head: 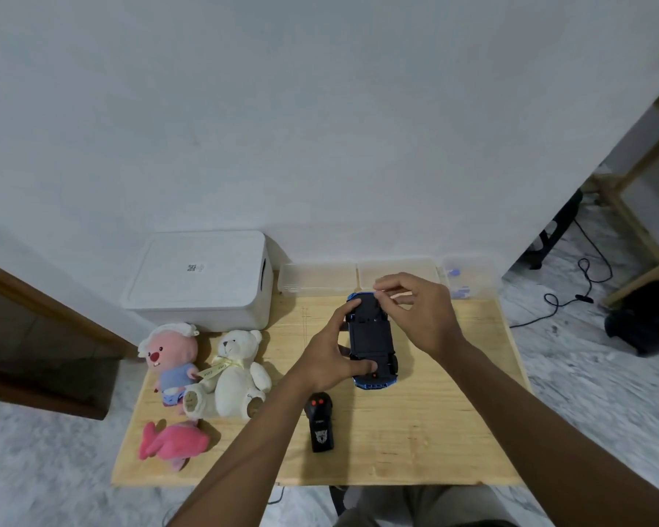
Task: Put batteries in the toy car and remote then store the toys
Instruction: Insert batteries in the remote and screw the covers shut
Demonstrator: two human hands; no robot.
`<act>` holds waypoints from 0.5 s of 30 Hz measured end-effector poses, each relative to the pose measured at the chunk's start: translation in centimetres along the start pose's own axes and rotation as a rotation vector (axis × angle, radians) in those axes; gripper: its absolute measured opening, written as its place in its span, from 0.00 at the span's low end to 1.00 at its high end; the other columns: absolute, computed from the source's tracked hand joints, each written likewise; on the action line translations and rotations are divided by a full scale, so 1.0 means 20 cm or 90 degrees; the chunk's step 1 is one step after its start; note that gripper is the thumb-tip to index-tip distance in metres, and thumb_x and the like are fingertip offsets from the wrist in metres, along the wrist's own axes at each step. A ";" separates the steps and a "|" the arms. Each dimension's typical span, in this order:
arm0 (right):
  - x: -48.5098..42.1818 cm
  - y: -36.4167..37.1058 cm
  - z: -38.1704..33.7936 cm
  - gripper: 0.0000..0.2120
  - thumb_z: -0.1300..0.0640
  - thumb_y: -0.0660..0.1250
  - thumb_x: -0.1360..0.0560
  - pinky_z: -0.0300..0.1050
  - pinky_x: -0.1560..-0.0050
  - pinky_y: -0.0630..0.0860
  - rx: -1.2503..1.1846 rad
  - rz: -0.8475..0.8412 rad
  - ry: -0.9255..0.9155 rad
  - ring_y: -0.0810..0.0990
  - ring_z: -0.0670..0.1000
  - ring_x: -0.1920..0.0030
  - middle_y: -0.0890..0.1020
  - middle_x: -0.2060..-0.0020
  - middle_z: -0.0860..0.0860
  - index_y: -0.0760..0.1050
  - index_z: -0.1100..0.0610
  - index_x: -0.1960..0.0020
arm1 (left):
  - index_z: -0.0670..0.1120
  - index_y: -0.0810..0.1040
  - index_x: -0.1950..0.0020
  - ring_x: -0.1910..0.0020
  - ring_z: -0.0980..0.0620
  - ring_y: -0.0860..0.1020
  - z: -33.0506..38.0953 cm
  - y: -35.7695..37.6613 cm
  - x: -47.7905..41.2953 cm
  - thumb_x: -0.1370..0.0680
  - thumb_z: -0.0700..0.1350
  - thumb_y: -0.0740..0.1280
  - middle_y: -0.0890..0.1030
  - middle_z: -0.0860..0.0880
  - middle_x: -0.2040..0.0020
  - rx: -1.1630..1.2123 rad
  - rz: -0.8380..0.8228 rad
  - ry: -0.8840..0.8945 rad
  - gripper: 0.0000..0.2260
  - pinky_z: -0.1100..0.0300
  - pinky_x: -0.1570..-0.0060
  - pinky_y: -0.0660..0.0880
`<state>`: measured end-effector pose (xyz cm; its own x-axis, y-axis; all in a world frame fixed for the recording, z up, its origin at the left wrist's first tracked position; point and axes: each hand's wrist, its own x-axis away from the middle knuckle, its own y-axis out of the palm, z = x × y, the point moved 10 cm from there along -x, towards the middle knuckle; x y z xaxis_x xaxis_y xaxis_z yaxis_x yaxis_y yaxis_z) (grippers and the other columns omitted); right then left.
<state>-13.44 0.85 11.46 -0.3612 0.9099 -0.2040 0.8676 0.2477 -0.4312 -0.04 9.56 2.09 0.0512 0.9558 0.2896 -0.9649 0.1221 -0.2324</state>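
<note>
While the left hand (pixel 328 359) grips the upturned blue plastic toy car (pixel 371 336), its long axis runs away from the person. The right hand (pixel 419 313) pinches its far end.

You're in a home room: a wooden table (pixel 434 431) against a white wall (pixel 320 108), plush toys (pixel 236 370) at lower left, marbled floor (pixel 586 374), a loose cable (pixel 571 298) and wooden frame (pixel 632 222) at right.
</note>
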 end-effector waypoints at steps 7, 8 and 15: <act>-0.04 0.03 -0.01 0.07 0.59 0.74 0.25 0.36 0.50 0.80 0.029 -0.010 -0.018 0.84 0.43 0.55 0.86 0.55 0.43 0.86 0.51 0.48 | 0.62 0.59 0.21 0.58 0.62 0.84 0.01 -0.02 -0.04 0.29 0.40 0.80 0.72 0.57 0.35 -0.015 -0.003 0.000 0.45 0.65 0.55 0.81; -0.04 0.03 -0.01 0.08 0.60 0.73 0.24 0.34 0.49 0.79 0.040 -0.013 -0.019 0.84 0.42 0.53 0.86 0.53 0.43 0.86 0.51 0.46 | 0.62 0.59 0.21 0.59 0.62 0.84 0.01 -0.02 -0.05 0.28 0.40 0.80 0.72 0.57 0.35 -0.017 -0.004 0.001 0.45 0.65 0.55 0.81; -0.08 0.02 0.03 0.03 0.60 0.76 0.26 0.36 0.53 0.80 -0.026 0.012 0.028 0.84 0.45 0.56 0.86 0.59 0.45 0.83 0.55 0.54 | 0.62 0.59 0.21 0.52 0.67 0.81 0.01 -0.06 -0.07 0.29 0.40 0.80 0.72 0.55 0.32 -0.018 0.003 0.012 0.45 0.57 0.48 0.83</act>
<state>-12.65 -0.74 11.02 -0.3300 0.9279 -0.1733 0.8878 0.2427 -0.3912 1.07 8.03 2.13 0.0527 0.9613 0.2705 -0.9573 0.1257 -0.2602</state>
